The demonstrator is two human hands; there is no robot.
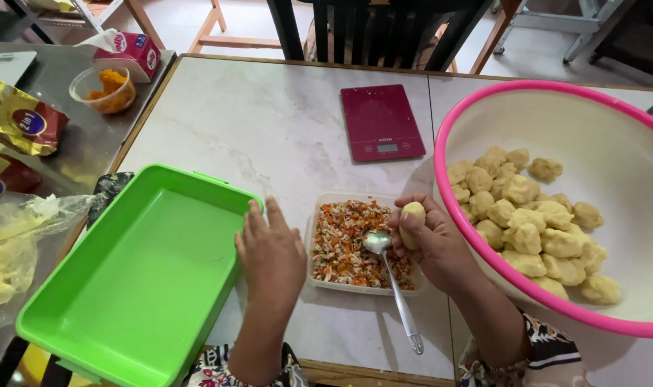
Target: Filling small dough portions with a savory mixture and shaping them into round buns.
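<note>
Left, gold packets (21,122), pink carton (129,51)

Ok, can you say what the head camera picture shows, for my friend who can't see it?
A person's right hand holds a dough ball and a spoon over a tub of chopped filling. The left hand touches an empty green tray; a pink basin holds more dough balls.

Left hand (271,252): flat beside green tray (90,315).
Right hand (430,240): holding dough ball (412,222), spoon (392,276) over filling container (326,283).
</note>
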